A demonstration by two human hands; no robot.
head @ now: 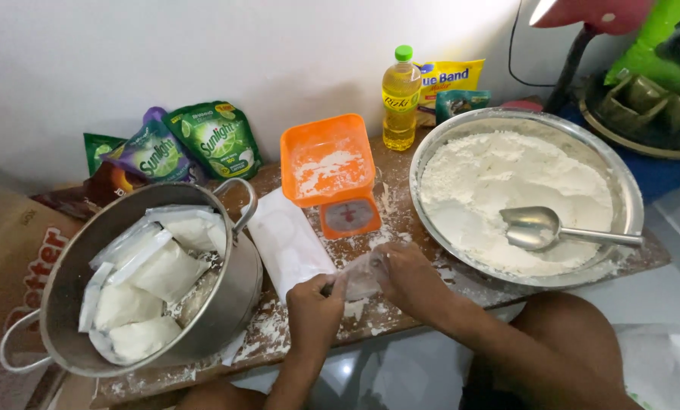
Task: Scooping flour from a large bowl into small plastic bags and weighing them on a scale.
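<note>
Small clear bag (361, 277) half hidden between both hands, contents unclear

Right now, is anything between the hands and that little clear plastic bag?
Nothing visible: the left hand and right hand both already grip the small clear bag, held over the floury board.

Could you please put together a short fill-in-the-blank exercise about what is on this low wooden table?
1. Both hands, left hand and right hand, hold a small clear ____ at the table's front edge.
2. The metal scoop lies in the wide bowl of white ____.
3. The kitchen scale carries a tray coloured ____.
4. The filled white packets sit inside the metal ____ on the left.

Missing words: bag; flour; orange; pot
</note>
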